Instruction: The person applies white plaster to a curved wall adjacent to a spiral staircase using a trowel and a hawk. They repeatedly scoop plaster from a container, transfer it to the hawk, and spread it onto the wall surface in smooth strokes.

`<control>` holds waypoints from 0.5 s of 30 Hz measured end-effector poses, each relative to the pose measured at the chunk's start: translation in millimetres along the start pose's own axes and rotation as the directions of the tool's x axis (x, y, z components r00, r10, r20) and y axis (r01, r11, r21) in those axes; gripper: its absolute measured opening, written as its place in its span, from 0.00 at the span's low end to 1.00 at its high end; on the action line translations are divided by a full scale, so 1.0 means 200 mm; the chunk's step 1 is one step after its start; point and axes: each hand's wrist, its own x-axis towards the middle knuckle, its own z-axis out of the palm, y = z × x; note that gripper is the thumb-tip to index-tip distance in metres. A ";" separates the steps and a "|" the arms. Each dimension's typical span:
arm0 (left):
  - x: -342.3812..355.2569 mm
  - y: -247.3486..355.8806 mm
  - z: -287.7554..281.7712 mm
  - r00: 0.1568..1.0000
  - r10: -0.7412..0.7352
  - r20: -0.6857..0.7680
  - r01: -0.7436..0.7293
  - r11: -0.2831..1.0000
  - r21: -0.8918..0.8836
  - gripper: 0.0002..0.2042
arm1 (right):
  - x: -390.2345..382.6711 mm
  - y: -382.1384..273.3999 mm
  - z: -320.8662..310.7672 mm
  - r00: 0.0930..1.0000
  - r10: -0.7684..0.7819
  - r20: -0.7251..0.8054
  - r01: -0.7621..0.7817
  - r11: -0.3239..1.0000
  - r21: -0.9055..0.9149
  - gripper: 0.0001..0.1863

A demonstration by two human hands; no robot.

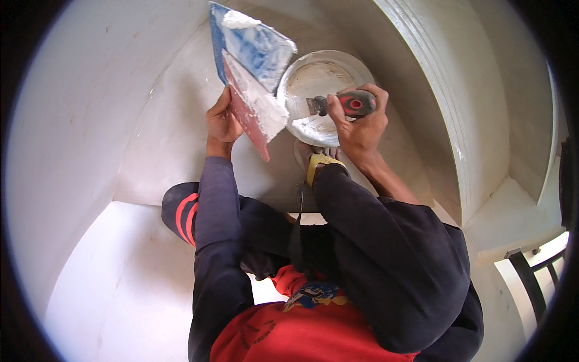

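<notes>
My left hand grips the near edge of a putty-smeared plastic board with a reddish panel and a blue panel; whether these are one piece or two I cannot tell. White putty coats much of both. In my right hand is a putty knife with a black and red handle, its blade pointing left over a round white bucket. Putty clings to the bucket's inside, and its left rim lies right beside the board. The blade's tip is hard to make out against the putty.
My foot with a yellow strap stands just in front of the bucket. Pale walls rise at left and right, the right one with a ridged moulding. A dark metal railing shows at the lower right.
</notes>
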 end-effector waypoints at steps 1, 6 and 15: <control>0.00 0.00 -0.01 0.999 0.018 0.033 -0.017 1.000 -0.019 0.23 | 0.00 0.01 0.00 1.000 -0.024 0.009 0.024 1.000 0.001 0.26; -0.01 0.03 0.03 1.000 0.023 0.002 -0.023 0.999 -0.024 0.23 | -0.02 0.03 0.01 0.998 -0.025 0.055 0.029 0.997 -0.078 0.25; -0.03 0.03 0.06 0.997 -0.015 -0.072 0.015 1.000 0.004 0.24 | 0.09 -0.03 -0.20 0.851 -0.241 0.466 0.193 0.970 0.149 0.20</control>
